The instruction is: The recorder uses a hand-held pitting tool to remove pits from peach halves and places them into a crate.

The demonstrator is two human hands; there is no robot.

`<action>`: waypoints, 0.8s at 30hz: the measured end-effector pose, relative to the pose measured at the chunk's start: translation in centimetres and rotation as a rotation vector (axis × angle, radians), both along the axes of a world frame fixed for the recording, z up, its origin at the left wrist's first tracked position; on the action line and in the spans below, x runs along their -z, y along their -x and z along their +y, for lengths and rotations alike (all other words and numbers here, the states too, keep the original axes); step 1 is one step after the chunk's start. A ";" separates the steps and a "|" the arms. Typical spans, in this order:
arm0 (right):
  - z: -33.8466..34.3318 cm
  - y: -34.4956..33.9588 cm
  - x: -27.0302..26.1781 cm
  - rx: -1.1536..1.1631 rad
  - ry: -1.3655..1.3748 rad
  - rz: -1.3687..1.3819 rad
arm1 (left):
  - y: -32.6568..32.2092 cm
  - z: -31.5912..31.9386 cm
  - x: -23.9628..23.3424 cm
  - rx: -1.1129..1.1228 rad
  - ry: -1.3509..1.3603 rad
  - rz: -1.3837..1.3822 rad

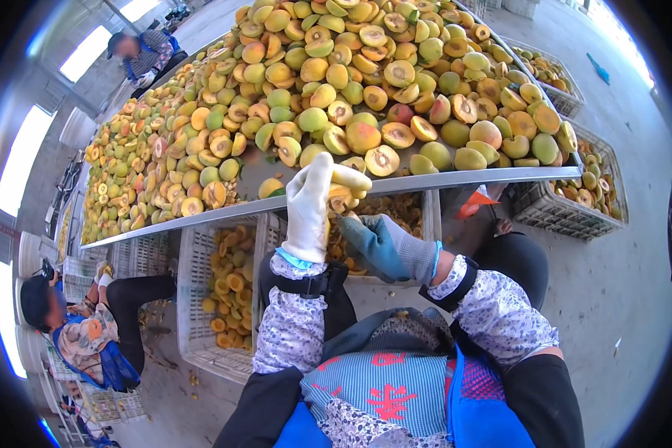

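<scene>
My left hand [312, 210], in a white glove with yellowish fingertips, holds a halved yellow fruit [340, 199] by the table's near edge. Touching or very near the fruit from below is my right hand [383, 241], in a grey and teal glove, its fingers curled; a small tool may be in it, but the fingers hide it. Behind both hands, halved peach-like fruit [364, 134], many with the stone showing, is heaped on a metal-edged table [453, 180]. Under the edge, a crate below my hands holds fruit pieces [400, 210].
A white plastic crate [187, 319] of pitted halves stands at my lower left. Filled crates [571, 210] stand right of the table, with an orange-red object [475, 203] nearby. One person [98, 336] sits at the left, another [145, 56] at the far upper left.
</scene>
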State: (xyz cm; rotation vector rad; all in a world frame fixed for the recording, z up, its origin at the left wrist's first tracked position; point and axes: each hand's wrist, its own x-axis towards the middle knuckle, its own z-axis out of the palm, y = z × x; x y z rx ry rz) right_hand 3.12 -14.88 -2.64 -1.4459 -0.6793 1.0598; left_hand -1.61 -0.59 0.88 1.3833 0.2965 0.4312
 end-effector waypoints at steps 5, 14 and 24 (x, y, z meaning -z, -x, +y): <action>-1.6 -0.1 -0.8 0.025 -0.046 0.339 | -2.0 -2.6 2.3 -0.288 -0.102 -0.058; -3.4 -1.8 2.9 -0.239 0.026 0.467 | -1.3 -4.5 1.9 0.028 0.146 -0.073; -3.4 -0.9 2.4 -0.216 -0.081 0.525 | -3.1 -2.1 6.7 0.057 -0.238 -0.552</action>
